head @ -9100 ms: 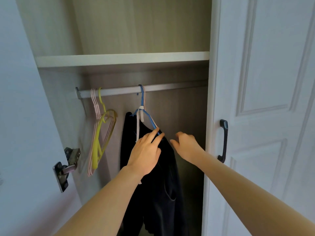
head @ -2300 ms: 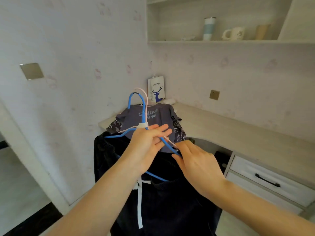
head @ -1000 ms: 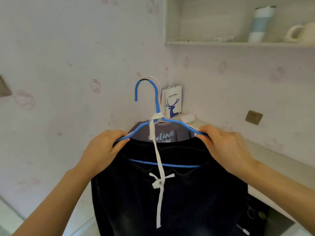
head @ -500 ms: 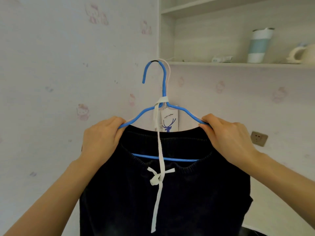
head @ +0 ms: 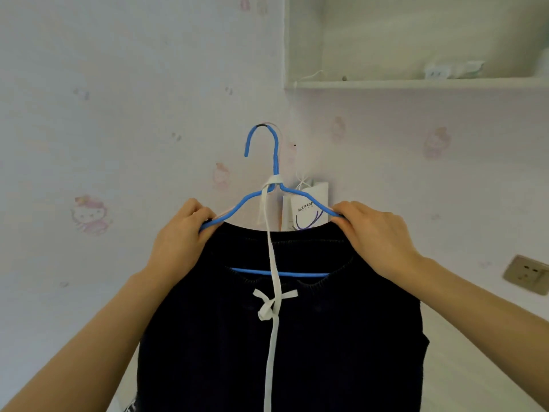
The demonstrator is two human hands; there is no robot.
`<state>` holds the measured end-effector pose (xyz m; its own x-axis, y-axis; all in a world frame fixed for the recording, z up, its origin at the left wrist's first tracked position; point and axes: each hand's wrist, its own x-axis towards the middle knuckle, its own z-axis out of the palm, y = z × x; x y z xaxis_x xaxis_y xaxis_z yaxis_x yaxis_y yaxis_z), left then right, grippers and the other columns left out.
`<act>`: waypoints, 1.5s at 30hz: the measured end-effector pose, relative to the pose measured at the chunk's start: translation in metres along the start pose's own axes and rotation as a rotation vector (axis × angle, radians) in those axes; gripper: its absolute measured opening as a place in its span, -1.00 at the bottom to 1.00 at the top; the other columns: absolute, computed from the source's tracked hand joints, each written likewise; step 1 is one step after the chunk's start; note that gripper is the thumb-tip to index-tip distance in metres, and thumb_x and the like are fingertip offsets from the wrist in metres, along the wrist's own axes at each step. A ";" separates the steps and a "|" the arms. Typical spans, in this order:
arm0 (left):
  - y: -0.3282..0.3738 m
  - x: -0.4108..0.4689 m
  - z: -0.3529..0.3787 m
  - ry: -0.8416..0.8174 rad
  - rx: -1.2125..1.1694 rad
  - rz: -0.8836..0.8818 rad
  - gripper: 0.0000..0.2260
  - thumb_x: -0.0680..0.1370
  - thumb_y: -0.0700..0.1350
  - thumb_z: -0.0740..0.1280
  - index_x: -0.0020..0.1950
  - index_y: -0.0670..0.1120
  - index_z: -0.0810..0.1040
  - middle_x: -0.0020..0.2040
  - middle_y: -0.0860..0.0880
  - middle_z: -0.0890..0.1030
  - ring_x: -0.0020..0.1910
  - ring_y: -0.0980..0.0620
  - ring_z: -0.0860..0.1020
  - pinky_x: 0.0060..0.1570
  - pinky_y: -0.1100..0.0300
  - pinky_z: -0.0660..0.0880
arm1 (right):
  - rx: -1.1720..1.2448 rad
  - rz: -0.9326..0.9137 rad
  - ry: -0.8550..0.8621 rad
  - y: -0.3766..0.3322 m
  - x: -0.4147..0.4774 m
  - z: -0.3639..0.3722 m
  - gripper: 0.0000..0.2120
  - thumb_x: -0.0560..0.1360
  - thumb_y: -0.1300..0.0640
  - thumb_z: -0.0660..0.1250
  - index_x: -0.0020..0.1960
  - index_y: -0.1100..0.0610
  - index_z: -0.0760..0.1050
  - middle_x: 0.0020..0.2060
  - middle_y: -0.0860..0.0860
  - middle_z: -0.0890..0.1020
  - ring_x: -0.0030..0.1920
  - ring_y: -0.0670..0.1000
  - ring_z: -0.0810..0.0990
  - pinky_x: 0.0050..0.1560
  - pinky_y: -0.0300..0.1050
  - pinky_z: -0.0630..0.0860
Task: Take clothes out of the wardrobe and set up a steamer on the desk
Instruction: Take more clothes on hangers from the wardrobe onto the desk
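Note:
I hold a blue hanger (head: 275,162) up in front of the wall, its hook pointing up. A black garment (head: 326,337) hangs from it, with a white drawstring (head: 274,275) looped over the hanger's neck and trailing down the front. My left hand (head: 181,242) grips the hanger's left shoulder together with the cloth. My right hand (head: 377,236) grips the right shoulder the same way. A thin pink hanger hook shows faintly behind the blue one. The steamer is not in view.
A white paper bag (head: 309,209) with a blue deer logo stands behind the hanger. A wall shelf (head: 416,83) with small white items hangs at the upper right. A wall socket (head: 525,275) sits at the right; the pale desk top (head: 463,367) lies below it.
My view has tilted and moved closer, so the shelf sits higher and its cups are out of frame. Both hands keep the same grip on the hanger's shoulders.

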<state>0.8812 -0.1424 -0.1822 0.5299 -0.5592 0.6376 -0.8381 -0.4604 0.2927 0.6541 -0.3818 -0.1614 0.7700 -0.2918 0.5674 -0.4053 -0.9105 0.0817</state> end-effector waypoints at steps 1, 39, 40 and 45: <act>-0.007 0.005 0.015 -0.026 -0.018 -0.013 -0.87 0.55 -0.05 0.33 -0.09 -0.10 0.56 -0.13 0.05 0.38 -0.28 -0.02 0.44 -0.29 -0.01 0.47 | 0.021 0.002 -0.037 0.005 0.006 0.018 -0.66 0.61 -0.13 -0.04 0.23 -0.03 0.39 0.06 -0.08 0.58 -0.15 0.12 0.60 -0.24 -0.05 0.48; -0.139 0.049 0.318 -0.432 0.179 -0.186 -0.72 0.62 0.07 0.14 0.07 -0.10 0.49 0.00 -0.11 0.50 -0.12 -0.24 0.57 -0.15 -0.07 0.48 | 0.163 0.027 -0.456 0.081 0.082 0.362 -0.72 0.63 -0.09 -0.01 0.08 0.06 0.38 -0.09 0.02 0.55 -0.21 0.23 0.56 -0.26 0.01 0.43; -0.141 0.043 0.327 -0.467 0.172 -0.201 -0.73 0.62 0.07 0.13 0.09 -0.09 0.48 0.02 -0.11 0.51 -0.10 -0.24 0.57 -0.13 -0.08 0.49 | 0.148 0.030 -0.482 0.081 0.077 0.371 -0.72 0.63 -0.09 -0.02 0.10 0.04 0.36 -0.07 0.02 0.55 -0.20 0.24 0.56 -0.26 0.00 0.41; -0.148 0.024 0.364 -0.599 0.112 -0.299 -0.77 0.63 0.01 0.14 0.12 -0.13 0.40 0.10 -0.12 0.52 0.00 -0.22 0.52 -0.02 -0.07 0.44 | 0.133 0.073 -0.607 0.081 0.064 0.409 -0.76 0.63 -0.09 -0.03 0.09 0.00 0.33 -0.05 0.02 0.53 -0.18 0.21 0.57 -0.21 0.02 0.47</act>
<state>1.0654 -0.3383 -0.4695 0.7442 -0.6674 0.0263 -0.6430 -0.7051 0.2990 0.8716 -0.5940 -0.4533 0.9013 -0.4332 -0.0020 -0.4324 -0.8994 -0.0646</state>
